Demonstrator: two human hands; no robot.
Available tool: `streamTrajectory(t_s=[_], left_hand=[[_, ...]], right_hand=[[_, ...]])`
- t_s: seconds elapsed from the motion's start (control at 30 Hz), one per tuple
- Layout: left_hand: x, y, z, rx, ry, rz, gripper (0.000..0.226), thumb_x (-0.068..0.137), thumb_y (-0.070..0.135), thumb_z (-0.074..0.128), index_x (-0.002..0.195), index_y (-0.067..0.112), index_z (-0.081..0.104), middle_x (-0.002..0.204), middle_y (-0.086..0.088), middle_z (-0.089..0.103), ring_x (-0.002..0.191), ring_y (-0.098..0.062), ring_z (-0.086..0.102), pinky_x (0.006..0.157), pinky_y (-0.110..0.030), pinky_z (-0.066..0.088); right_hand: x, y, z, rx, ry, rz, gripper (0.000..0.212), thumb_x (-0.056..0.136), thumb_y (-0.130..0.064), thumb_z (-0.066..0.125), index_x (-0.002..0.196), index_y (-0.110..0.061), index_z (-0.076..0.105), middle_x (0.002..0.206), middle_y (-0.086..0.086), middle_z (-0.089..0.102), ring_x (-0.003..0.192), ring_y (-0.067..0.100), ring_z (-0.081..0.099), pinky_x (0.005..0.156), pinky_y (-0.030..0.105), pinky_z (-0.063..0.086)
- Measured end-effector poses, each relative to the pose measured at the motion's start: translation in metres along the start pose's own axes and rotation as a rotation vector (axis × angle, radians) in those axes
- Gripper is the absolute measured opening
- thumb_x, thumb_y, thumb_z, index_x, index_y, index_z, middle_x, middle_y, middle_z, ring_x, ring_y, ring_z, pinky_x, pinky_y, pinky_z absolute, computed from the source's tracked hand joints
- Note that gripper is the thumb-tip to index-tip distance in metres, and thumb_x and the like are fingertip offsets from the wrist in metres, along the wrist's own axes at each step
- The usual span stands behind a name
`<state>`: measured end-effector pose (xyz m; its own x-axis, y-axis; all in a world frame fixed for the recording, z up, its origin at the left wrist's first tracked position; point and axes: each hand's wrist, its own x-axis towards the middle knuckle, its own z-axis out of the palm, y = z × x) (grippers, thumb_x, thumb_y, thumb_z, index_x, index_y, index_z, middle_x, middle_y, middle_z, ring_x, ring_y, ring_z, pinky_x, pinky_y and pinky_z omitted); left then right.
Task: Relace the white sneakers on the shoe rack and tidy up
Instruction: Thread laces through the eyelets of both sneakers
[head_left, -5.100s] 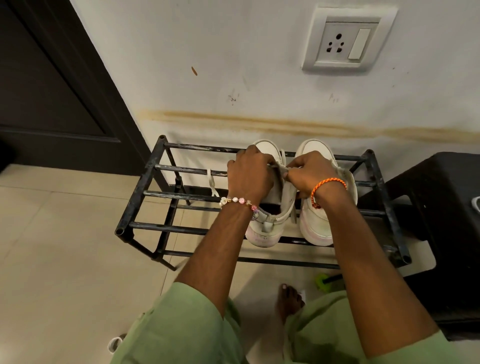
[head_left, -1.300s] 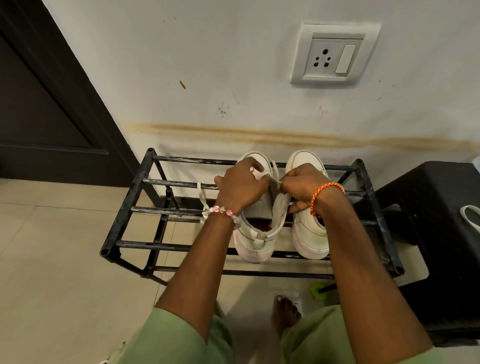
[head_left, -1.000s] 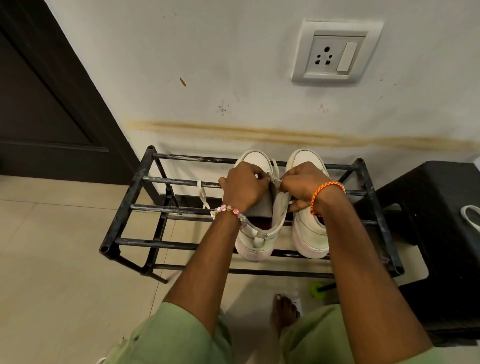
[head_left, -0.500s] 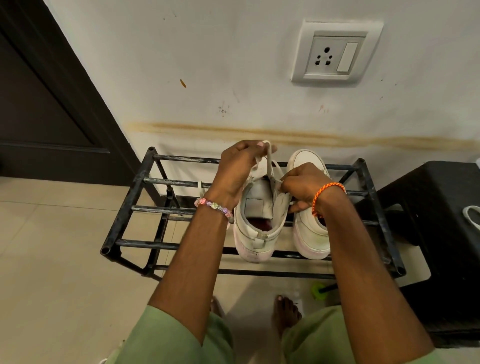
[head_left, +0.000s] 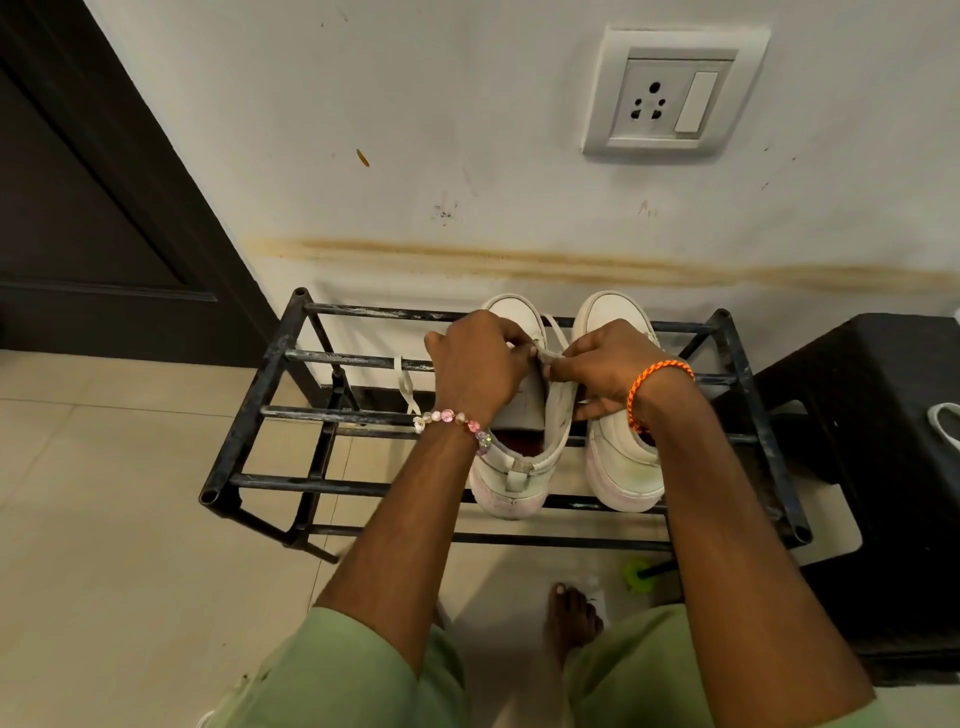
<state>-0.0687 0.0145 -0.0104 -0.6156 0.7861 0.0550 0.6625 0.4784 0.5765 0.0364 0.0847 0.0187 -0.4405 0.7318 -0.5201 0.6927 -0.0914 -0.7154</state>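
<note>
Two white sneakers stand side by side, toes to the wall, on the top bars of a black metal shoe rack (head_left: 270, 374). Over the left sneaker (head_left: 519, 467) my left hand (head_left: 478, 364) pinches its white lace (head_left: 540, 356) near the eyelets. My right hand (head_left: 608, 364) pinches the same lace from the right side, its lower fingers against the sneaker's side. The right sneaker (head_left: 623, 467) stands partly behind my right wrist. A loose lace end (head_left: 408, 389) hangs over a bar to the left of the sneakers.
A black plastic stool (head_left: 883, 441) stands right of the rack with a white item at its edge. A dark door (head_left: 78, 208) is at the left. A green-tipped object (head_left: 638, 574) lies on the tiled floor by my bare foot (head_left: 571, 618).
Half a second ago my left hand was raised, pulling the lace up above the toe. It has come back down to the eyelets beside my right hand.
</note>
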Motion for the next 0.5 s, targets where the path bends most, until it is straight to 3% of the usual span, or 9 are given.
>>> streamTrajectory(t_s=[0.07,0.17,0.27,0.33,0.4,0.5], left_hand=[[0.002,-0.001,-0.001,-0.082,-0.017,-0.030,0.015,0.087,0.034,0.064,0.095,0.027,0.075,0.091,0.007,0.063,0.101,-0.017,0.055,0.082,-0.032,0.026],[0.008,-0.004,-0.006,-0.371,-0.037,-0.157,0.004,0.082,0.027,0.071,0.080,0.024,0.074,0.083,0.008,0.066,0.093,-0.016,0.061,0.089,-0.035,0.044],[0.011,-0.002,-0.024,-0.838,-0.088,-0.293,0.010,0.084,0.011,0.069,0.092,0.007,0.072,0.078,0.005,0.065,0.074,-0.003,0.058,0.063,-0.012,0.048],[0.013,-0.002,-0.034,-0.999,-0.107,-0.342,0.012,0.084,0.010,0.068,0.096,0.005,0.071,0.077,0.007,0.065,0.069,0.003,0.057,0.051,-0.008,0.044],[0.015,-0.005,-0.039,-1.096,-0.067,-0.349,0.003,0.085,0.009,0.067,0.085,0.011,0.069,0.076,0.008,0.066,0.064,0.005,0.061,0.050,-0.007,0.044],[0.017,-0.010,-0.037,-1.168,-0.015,-0.387,0.018,0.093,0.005,0.055,0.078,0.012,0.061,0.082,0.004,0.069,0.075,-0.005,0.063,0.062,-0.013,0.048]], right_hand=[[-0.002,-0.001,-0.001,-0.019,-0.004,0.009,0.011,0.084,-0.009,0.068,0.075,-0.009,0.062,0.075,0.011,0.063,0.064,0.025,0.065,0.064,0.041,0.059],[-0.004,-0.002,-0.003,0.002,-0.009,0.026,0.011,0.085,-0.008,0.067,0.075,-0.008,0.061,0.072,0.010,0.059,0.059,0.021,0.061,0.052,0.035,0.058],[-0.005,-0.002,-0.001,-0.010,0.012,0.015,0.009,0.085,-0.010,0.068,0.079,-0.005,0.063,0.071,0.008,0.058,0.059,0.021,0.060,0.057,0.039,0.059],[-0.004,0.000,0.002,-0.052,0.035,0.004,0.014,0.085,-0.015,0.068,0.087,-0.001,0.066,0.068,0.009,0.059,0.058,0.023,0.061,0.067,0.045,0.059],[-0.001,0.001,0.004,-0.085,0.047,0.003,0.019,0.086,-0.018,0.067,0.090,0.000,0.067,0.062,0.009,0.059,0.054,0.024,0.061,0.069,0.044,0.059],[0.000,0.001,0.005,-0.103,0.041,0.006,0.018,0.085,-0.018,0.067,0.090,0.000,0.068,0.061,0.008,0.060,0.050,0.021,0.061,0.064,0.039,0.060]])
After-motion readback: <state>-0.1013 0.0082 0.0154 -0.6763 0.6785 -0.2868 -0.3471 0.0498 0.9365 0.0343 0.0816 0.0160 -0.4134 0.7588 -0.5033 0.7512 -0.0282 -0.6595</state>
